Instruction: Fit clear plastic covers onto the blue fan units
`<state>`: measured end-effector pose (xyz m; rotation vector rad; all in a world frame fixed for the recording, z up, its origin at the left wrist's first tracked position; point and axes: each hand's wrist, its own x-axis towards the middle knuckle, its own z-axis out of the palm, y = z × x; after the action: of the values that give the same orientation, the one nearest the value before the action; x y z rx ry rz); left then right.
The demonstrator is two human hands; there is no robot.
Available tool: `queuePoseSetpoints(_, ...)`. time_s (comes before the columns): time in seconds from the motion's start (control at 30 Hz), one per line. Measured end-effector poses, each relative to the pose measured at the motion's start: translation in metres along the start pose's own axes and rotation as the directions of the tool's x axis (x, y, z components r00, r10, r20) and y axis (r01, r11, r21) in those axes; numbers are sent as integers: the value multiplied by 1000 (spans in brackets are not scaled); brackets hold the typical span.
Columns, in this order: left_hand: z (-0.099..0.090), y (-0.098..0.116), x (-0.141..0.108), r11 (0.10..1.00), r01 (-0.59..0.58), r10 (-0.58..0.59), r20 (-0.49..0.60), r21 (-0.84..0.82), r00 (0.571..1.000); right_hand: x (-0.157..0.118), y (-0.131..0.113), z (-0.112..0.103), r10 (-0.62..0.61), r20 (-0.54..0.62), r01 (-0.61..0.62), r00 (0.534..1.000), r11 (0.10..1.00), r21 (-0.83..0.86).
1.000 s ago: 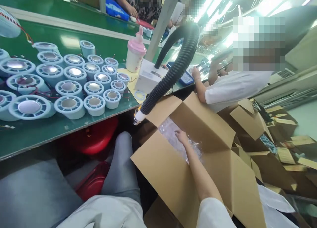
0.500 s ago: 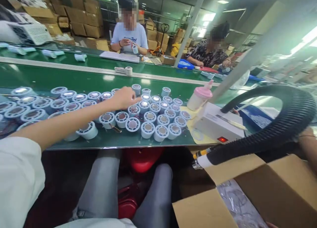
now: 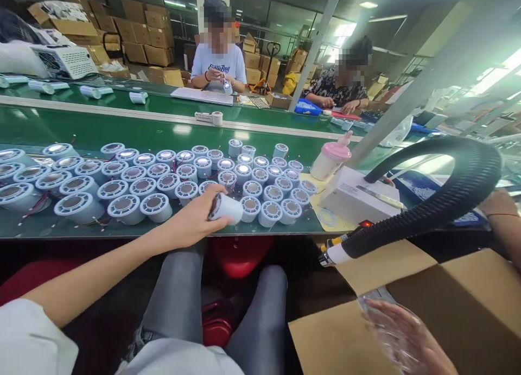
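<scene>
My left hand [image 3: 203,215] is closed round a light-blue cylindrical motor [image 3: 228,208], which it holds tilted at the front edge of the bench. Many similar motors [image 3: 73,204] stand in loose rows beside it, their slotted round tops facing up, some with thin wires. At the lower right, my right hand [image 3: 415,331] is over an open cardboard box [image 3: 334,337]. It is smeared by motion, its fingers curved over a clear plastic piece [image 3: 393,345] that is blurred along with it. More clear plastic shows behind the fingers.
A pink-lidded bottle [image 3: 331,155] and a white box-shaped device [image 3: 358,193] with a red light stand right of the motors. A black corrugated hose [image 3: 439,201] arches above the cardboard box. Another person's hand [image 3: 499,205] is at the right edge. Two people sit across the green belt [image 3: 134,128].
My left hand has drawn back from among the motors towards the bench edge and now holds one. My right hand has come up into view over the box with clear plastic.
</scene>
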<state>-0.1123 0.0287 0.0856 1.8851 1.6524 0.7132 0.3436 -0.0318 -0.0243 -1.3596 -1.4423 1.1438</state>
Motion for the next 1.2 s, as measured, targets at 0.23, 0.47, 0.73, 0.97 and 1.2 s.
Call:
queuePoseSetpoints(0.23, 55, -2, -35, 183, 650, -150, 633, -737, 760, 2, -67, 139, -441, 441, 606, 782, 705, -369)
queuePoseSetpoints(0.47, 86, -1, -39, 483, 743, 80, 868, -463, 489, 8, -91, 174, -457, 527, 693, 717, 385, -609)
queuePoseSetpoints(0.73, 77, 16, -49, 970, -27, 153, 515, -243, 843, 7, -87, 166, -255, 512, 532, 821, 667, -522)
queuePoseSetpoints(0.97, 90, 6, -60, 940, -110, 210, 293, -324, 933, 1, -95, 168, -207, 341, 294, 917, 928, -227)
queuePoseSetpoints(1.2, 99, -9, -59, 874, -115, 303, 345, -472, 888, 3, -90, 171, -101, 154, 107, 983, 994, -29)
